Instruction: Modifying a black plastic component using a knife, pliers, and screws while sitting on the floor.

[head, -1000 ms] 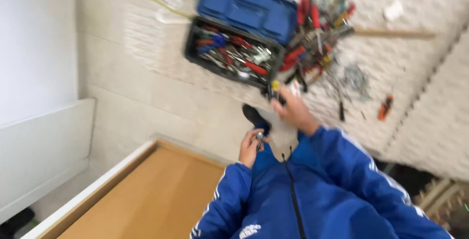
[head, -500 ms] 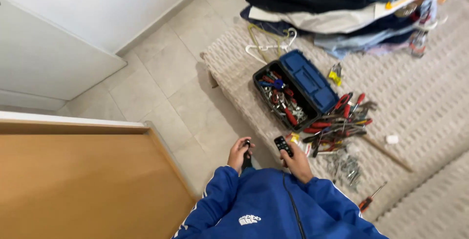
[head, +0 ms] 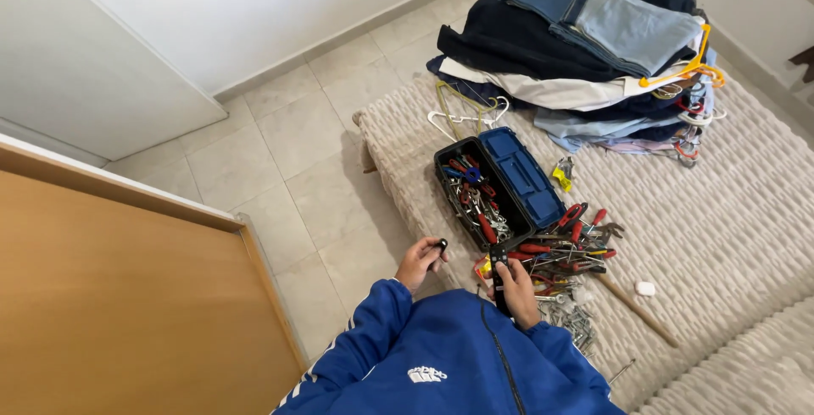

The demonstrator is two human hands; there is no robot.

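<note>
My left hand (head: 420, 261) holds a small black object between its fingertips, above the tiled floor. My right hand (head: 515, 288) grips a black device (head: 498, 267) shaped like a handle, at the bed's near edge. Both arms wear blue sleeves. Just beyond my hands an open blue and black toolbox (head: 496, 186) lies on the beige bedspread (head: 729, 237), full of tools. A heap of red-handled pliers and screwdrivers (head: 568, 245) lies beside it, right by my right hand.
A pile of folded clothes (head: 593, 42) with hangers sits at the far end of the bed. A wooden stick (head: 636, 309) and loose metal bits (head: 572, 317) lie right of my hand. A brown wooden surface (head: 110, 296) fills the left; a white door (head: 76, 67) stands beyond.
The view has swung round and steadied; the toolbox now lies farther ahead. Both hands keep their objects, held slightly farther apart than before.
</note>
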